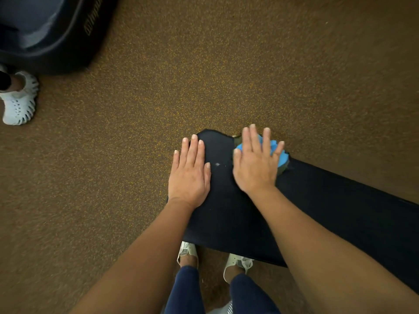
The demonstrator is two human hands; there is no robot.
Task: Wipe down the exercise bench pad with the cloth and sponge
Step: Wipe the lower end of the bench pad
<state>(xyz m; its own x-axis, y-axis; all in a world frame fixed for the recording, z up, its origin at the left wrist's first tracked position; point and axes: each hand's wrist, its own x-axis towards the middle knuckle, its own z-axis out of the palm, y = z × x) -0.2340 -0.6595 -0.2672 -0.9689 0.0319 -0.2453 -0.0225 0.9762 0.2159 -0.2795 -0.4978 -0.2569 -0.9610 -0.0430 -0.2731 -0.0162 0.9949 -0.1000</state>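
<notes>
The dark navy bench pad (226,214) runs from the middle of the view toward the lower right. My left hand (190,171) lies flat on its left side, fingers straight and together. My right hand (256,164) presses flat, fingers spread, on a blue cloth (281,158) at the pad's far end. A dark olive edge, perhaps the sponge (237,139), peeks out beside the cloth; most of it is hidden under my hand. A small pale speck (217,164) sits on the pad between my hands.
Speckled brown rubber floor (136,132) surrounds the bench. A dark machine base (52,35) fills the top left, with another person's white shoe (20,103) beside it. My own feet in pale shoes (238,261) stand under the pad's near edge.
</notes>
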